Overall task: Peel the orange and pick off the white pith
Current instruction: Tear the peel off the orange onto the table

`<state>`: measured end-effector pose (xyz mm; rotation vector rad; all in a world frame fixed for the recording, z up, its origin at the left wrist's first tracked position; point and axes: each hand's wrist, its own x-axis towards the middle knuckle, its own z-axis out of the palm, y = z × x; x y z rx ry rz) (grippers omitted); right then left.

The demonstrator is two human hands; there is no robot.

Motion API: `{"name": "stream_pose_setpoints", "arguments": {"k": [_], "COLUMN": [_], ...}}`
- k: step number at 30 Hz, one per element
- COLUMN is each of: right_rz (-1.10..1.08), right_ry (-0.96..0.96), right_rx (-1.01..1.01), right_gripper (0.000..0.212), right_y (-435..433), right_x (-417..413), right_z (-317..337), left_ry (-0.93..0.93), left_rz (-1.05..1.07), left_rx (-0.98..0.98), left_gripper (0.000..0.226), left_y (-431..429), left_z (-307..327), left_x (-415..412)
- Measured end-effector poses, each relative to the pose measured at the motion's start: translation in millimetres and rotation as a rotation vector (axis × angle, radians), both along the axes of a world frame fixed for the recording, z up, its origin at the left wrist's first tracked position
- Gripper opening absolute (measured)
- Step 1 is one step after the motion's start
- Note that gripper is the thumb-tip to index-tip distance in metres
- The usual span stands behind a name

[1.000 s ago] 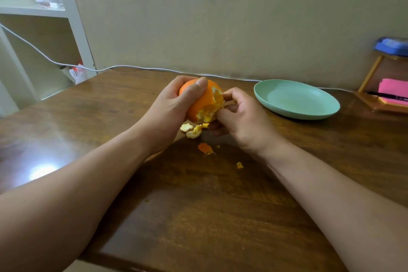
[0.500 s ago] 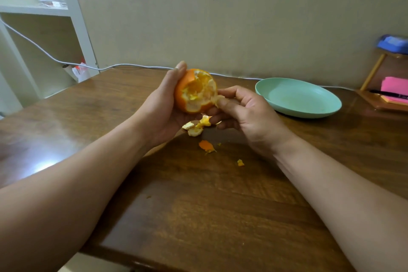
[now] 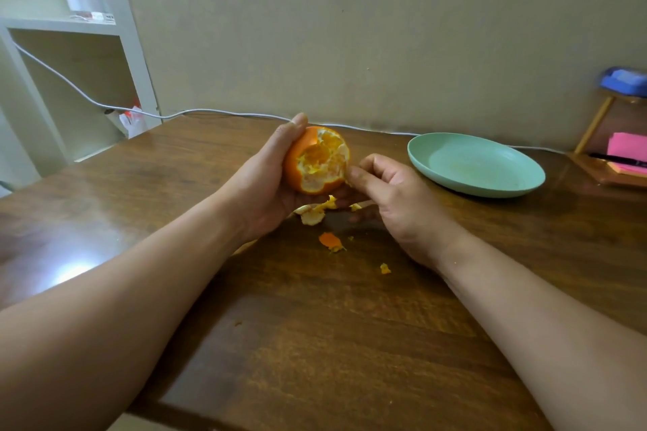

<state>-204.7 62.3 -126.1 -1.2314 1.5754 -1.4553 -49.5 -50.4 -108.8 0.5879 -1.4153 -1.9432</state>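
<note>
My left hand (image 3: 266, 178) grips a partly peeled orange (image 3: 315, 161) just above the wooden table (image 3: 315, 343). The bare patch of yellow flesh and white pith faces me; orange rind remains on its left and lower sides. My right hand (image 3: 388, 192) is at the orange's right edge, thumb and forefinger pinching the rim of the peel there. Torn peel scraps (image 3: 315, 212) lie under the orange, with smaller peel bits (image 3: 331, 241) nearer me.
A pale green plate (image 3: 490, 185) sits to the right near the wall. A white cable (image 3: 210, 112) runs along the table's back edge. A wooden stand with pink notes (image 3: 626, 150) is at far right; white shelves (image 3: 70, 56) at left.
My left hand has turned the orange so its peeled patch faces me. My right hand has shifted to the peel rim at the orange's right edge.
</note>
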Motion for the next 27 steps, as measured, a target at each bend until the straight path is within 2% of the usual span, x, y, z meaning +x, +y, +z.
{"name": "stream_pose_setpoints", "arguments": {"k": [5,8,9,10,12,13,14,16,18,22,27], "right_rz": [0.044,0.069,0.048,-0.003,-0.114,-0.146,-0.159,-0.181,-0.186,-0.062,-0.146], "right_ry": [-0.058,-0.200,-0.174,-0.051,0.363,0.520,0.597,0.582,0.526,0.284,0.319], "right_rx": [-0.080,-0.113,-0.104,-0.079,0.000,0.031,0.034,0.000,-0.028,-0.028,-0.097], "right_gripper": [0.021,0.023,0.024,0.028,0.036,0.035,0.029,0.019,0.025,0.041,0.026], "right_y": [-4,-4,-3,-3,-3,-3,-3,-2,-3,-3,-3], "right_x": [4,6,4,2,-1,-1,0,2,2,5,-1], "right_z": [-3,-1,0,0,-2,-4,-5,-3,-2,-7,-6], "left_ry": [-0.005,0.076,0.098,0.105,0.093,0.087,0.088,0.115,0.136,0.120,0.125], "left_rz": [-0.013,0.013,0.024,0.029,0.039,0.046,0.058,0.073,0.066,0.022,-0.118], "left_rx": [0.169,0.342,0.374,0.377,0.343,0.320,0.301,0.290,0.279,0.225,0.191], "left_gripper": [0.060,0.061,0.063,0.065,0.066,0.066,0.064,0.060,0.054,0.041,0.047], "left_y": [-3,-9,-11,-12,-13,-12,-11,-12,-14,-13,-11], "left_z": [0,1,1,1,0,-1,-2,-2,-3,-3,0], "left_x": [2,6,7,7,5,3,2,1,2,1,5]}}
